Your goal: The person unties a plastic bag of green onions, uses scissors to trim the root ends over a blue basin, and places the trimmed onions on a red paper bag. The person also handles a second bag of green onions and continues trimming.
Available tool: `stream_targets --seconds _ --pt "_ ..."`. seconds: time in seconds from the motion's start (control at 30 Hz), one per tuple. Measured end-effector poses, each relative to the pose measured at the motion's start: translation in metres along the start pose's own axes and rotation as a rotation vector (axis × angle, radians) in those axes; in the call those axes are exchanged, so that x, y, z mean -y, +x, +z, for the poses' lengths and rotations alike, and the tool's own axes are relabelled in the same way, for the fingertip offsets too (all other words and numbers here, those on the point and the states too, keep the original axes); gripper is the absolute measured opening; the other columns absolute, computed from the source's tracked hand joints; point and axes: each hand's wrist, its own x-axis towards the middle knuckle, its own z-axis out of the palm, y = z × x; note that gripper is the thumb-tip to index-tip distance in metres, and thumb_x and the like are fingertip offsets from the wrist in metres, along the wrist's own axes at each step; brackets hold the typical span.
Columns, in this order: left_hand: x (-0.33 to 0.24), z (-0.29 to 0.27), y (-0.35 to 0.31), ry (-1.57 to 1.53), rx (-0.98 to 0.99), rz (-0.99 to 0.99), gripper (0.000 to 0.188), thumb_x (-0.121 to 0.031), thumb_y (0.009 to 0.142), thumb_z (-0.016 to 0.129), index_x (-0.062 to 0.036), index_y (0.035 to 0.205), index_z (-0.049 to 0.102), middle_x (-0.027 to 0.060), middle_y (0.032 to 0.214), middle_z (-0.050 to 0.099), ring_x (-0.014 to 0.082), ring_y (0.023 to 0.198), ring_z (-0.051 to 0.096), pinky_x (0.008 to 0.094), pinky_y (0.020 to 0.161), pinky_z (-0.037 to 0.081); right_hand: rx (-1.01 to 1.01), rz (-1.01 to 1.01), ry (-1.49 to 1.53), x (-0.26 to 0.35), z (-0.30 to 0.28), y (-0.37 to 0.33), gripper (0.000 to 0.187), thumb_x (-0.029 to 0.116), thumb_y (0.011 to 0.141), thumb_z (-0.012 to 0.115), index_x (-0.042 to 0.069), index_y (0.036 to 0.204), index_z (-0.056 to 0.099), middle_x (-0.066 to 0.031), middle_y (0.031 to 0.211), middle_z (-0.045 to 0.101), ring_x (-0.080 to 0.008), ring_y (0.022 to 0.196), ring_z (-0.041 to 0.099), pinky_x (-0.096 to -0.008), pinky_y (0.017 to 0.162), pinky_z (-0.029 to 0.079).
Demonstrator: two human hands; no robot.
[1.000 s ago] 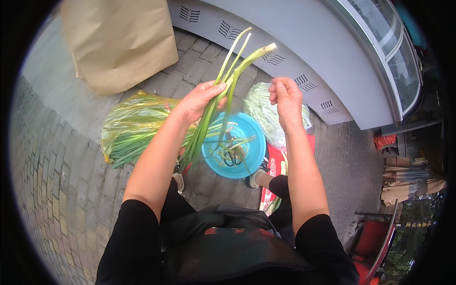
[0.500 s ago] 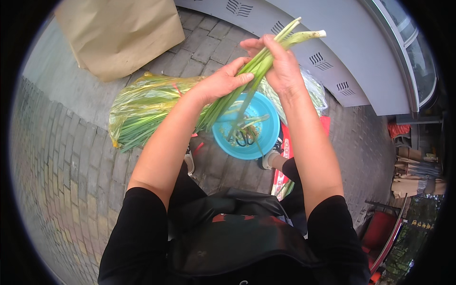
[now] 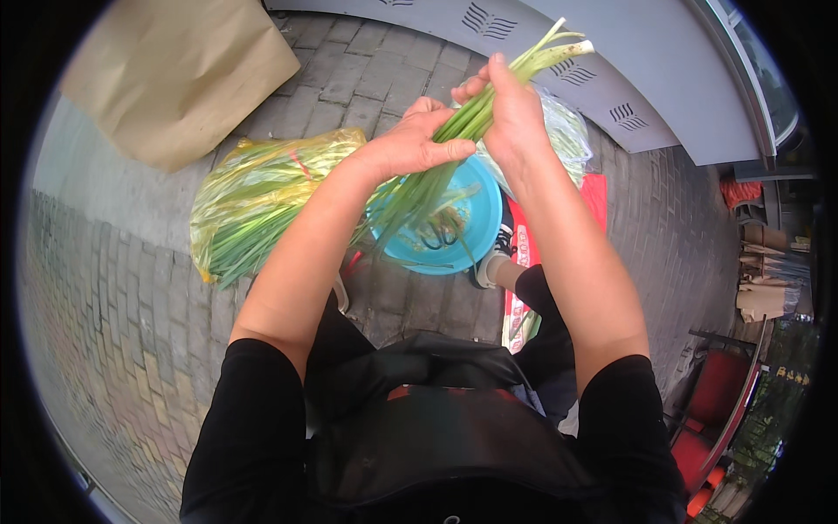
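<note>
My left hand [image 3: 410,144] is closed on a bunch of green scallions [image 3: 471,120], thumb across the stalks. Higher up, my right hand [image 3: 515,109] grips the same bunch near its pale root ends, which point up and to the right. The dark green leaves hang down over a light blue basin [image 3: 491,231] on the ground between my feet. Inside the basin lie black-handled scissors [image 3: 443,234] and small plant scraps. More scallions rest in a yellow plastic bag [image 3: 253,166] on the left.
A clear bag of pale green vegetables [image 3: 566,135] lies beyond the basin. A red packet [image 3: 595,205] is beside my foot. The large brown paper sheet [image 3: 179,79] stands at upper left, a grey cabinet [image 3: 602,61] at upper right, and a red chair [image 3: 707,397] at lower right.
The view has shifted a little. The bunch looks fuller and more gathered together, with its leaves blurred by motion over the basin. Both hands still hold it.
</note>
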Motion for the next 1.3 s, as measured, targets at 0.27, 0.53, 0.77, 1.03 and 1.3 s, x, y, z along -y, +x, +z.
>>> stream_targets --seconds 0.27,0.53,0.77,1.03,1.3 --pt "0.011 -0.040 -0.004 -0.883 -0.521 -0.048 0.012 -0.013 0.087 0.058 -0.0079 0.092 0.049 0.0029 0.074 0.051 0.0138 0.066 0.051 0.0312 0.063 0.047 0.432 -0.351 -0.374 0.017 0.029 -0.016 0.051 0.028 0.085 0.064 -0.001 0.122 0.045 -0.0127 0.108 0.057 -0.0179 0.094 0.056 -0.0303 0.081 0.046" --pt "0.062 -0.118 -0.038 -1.406 -1.153 -0.123 0.015 -0.014 0.091 0.051 -0.0054 0.083 0.042 0.0049 0.070 0.045 0.0176 0.060 0.045 0.0366 0.057 0.045 -0.004 -0.077 -0.260 -0.029 -0.079 -0.075 0.016 0.009 0.091 0.052 -0.001 0.100 0.059 -0.0100 0.090 0.064 -0.0142 0.077 0.059 -0.0266 0.071 0.050" --pt "0.079 -0.141 -0.066 -1.498 -1.273 -0.157 0.017 -0.013 0.091 0.049 -0.0052 0.078 0.042 0.0040 0.066 0.043 0.0168 0.057 0.043 0.0351 0.055 0.044 0.027 -0.331 -0.585 -0.057 -0.079 -0.102 0.017 0.006 0.089 0.052 0.004 0.103 0.060 -0.0067 0.096 0.064 -0.0116 0.072 0.057 -0.0243 0.065 0.048" --pt "0.078 -0.137 -0.075 -1.466 -1.262 -0.189 0.014 -0.010 0.087 0.052 -0.0062 0.079 0.042 0.0040 0.067 0.045 0.0163 0.056 0.044 0.0347 0.053 0.043 0.451 -0.738 -1.406 -0.077 0.002 -0.069 0.010 0.015 0.082 0.058 0.010 0.089 0.061 -0.0087 0.091 0.061 -0.0307 0.074 0.060 -0.0401 0.062 0.049" --pt "0.101 -0.136 -0.080 -1.282 -1.491 -0.268 0.017 -0.006 0.083 0.048 -0.0065 0.094 0.035 0.0069 0.067 0.044 0.0178 0.052 0.043 0.0357 0.051 0.043 0.220 -0.793 -0.876 -0.068 0.026 -0.092 0.008 0.010 0.082 0.058 0.003 0.080 0.060 -0.0067 0.065 0.056 -0.0193 0.059 0.055 -0.0314 0.055 0.044"
